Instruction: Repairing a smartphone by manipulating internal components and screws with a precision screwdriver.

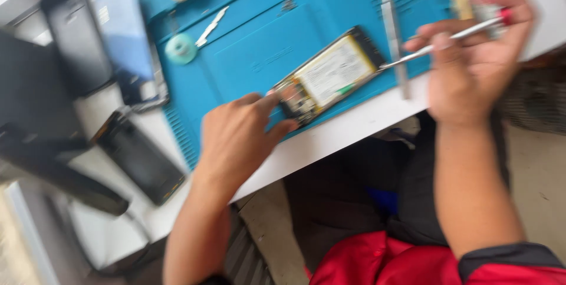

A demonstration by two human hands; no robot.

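An opened phone (330, 75) with its white battery showing lies on a blue work mat (259, 31). My left hand (239, 137) pinches the phone's near end between thumb and forefinger. In my right hand (471, 55) I grip a thin metal screwdriver (442, 43) with a red end, its tip touching the phone's far end. The picture is blurred by motion.
Metal tweezers (394, 37) lie on the mat by the phone. Two round tape rolls (180, 48) and a small metal part (211, 25) sit further up the mat. Dark phones and a screen panel (141, 158) lie on the white table (348, 131) to the left.
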